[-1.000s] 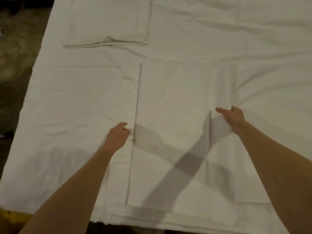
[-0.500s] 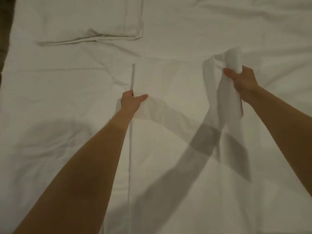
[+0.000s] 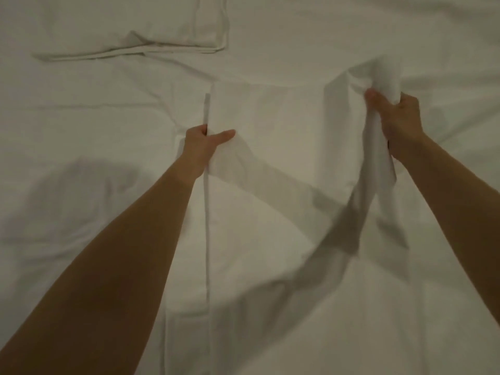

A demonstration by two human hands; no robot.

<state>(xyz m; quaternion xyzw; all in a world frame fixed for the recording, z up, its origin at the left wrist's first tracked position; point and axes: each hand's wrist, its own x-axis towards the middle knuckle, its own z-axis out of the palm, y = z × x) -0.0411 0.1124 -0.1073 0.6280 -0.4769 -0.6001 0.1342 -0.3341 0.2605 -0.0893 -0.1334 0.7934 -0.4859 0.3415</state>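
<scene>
A white pillowcase [image 3: 273, 123] lies on a white bed sheet [image 3: 81, 131], its hemmed left edge running toward me. My left hand [image 3: 205, 143] grips that left edge, thumb on top of the cloth. My right hand [image 3: 397, 123] grips the bunched right edge and holds it lifted off the bed, with a flap of cloth hanging below the fist. The pillowcase sags between the two hands and its far part is doubled over.
A folded white pillowcase [image 3: 140, 25] lies flat at the far left of the bed. Wrinkled sheet fills the rest of the view, with shadows of my arms across it.
Both hands took hold of the pillowcase edges and carried them away from me, lifting the near part and doubling it toward the far end. My head moved closer over the bed.
</scene>
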